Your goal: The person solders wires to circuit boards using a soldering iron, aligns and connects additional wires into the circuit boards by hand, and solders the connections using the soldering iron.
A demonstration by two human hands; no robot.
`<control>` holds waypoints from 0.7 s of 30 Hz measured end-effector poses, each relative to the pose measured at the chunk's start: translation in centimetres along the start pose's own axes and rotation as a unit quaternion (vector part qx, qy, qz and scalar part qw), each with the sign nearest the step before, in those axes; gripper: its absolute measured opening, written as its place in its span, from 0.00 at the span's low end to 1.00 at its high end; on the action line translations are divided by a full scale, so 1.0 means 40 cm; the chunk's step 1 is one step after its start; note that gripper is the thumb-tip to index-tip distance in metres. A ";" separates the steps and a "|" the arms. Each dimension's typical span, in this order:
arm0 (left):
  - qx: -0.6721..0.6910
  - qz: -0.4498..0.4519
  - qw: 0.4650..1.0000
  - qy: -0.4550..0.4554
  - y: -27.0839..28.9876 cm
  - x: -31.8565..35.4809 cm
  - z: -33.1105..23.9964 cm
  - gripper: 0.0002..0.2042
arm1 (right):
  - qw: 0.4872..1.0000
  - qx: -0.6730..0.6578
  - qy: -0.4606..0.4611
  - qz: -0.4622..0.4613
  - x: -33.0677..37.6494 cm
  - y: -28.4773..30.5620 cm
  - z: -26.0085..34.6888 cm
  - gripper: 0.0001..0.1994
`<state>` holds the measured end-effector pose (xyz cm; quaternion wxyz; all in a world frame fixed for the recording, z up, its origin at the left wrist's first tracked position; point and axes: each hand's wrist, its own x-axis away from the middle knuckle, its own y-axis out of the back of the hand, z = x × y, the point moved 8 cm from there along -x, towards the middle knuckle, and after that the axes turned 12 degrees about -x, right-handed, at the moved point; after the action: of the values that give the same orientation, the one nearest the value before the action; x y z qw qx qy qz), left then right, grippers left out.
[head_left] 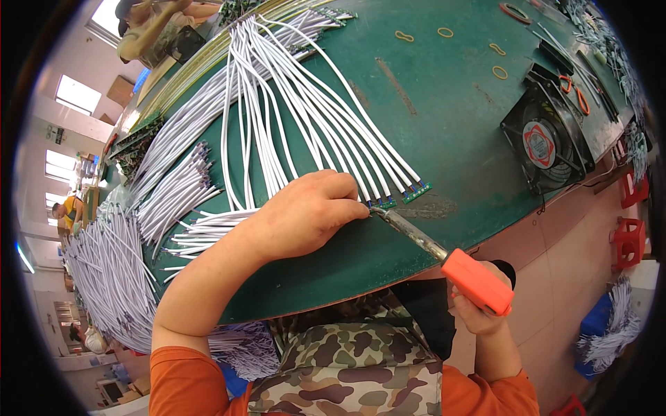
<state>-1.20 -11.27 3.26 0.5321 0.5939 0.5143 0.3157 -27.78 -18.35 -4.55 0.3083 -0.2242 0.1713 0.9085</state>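
Note:
My right hand (479, 308) is closed round the orange handle of a soldering iron (482, 284). Its metal tip reaches the near edge of a small green circuit board (385, 204), right by my left fingertips. My left hand (316, 211) is closed in a pinch there; what lies between thumb and finger is hidden. White cables (333, 132) fan down from a bundle at the top, and several end at the board or pass under my left hand. Just right of it, another green board (417, 192) has cables joined to it.
A black fan (548, 142) stands at the table's right edge, with orange-handled scissors (576, 93) behind it. Rubber bands (499, 72) lie on the green table (444, 125). Heaps of white cables (111, 270) cover the left side. Red stools (628, 243) are on the floor at right.

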 end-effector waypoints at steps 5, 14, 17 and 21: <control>0.000 0.002 1.000 0.002 -0.001 -0.002 0.000 0.14 | 1.000 -0.019 -0.008 0.005 -0.014 -0.005 0.000 0.27; -0.007 0.002 1.000 0.002 -0.002 -0.004 -0.002 0.13 | 0.999 -0.024 -0.006 -0.031 -0.023 -0.016 0.010 0.19; -0.009 0.005 1.000 0.003 -0.004 -0.003 -0.002 0.13 | 0.998 -0.024 -0.011 -0.055 -0.026 -0.012 0.006 0.13; -0.014 0.003 1.000 0.004 -0.002 -0.004 -0.004 0.13 | 0.999 -0.002 -0.007 -0.036 -0.030 -0.014 0.010 0.13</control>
<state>-1.42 -11.38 3.26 0.5379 0.5863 0.5100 0.3267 -26.69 -18.32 -3.71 0.3416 -0.2245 0.1588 0.8987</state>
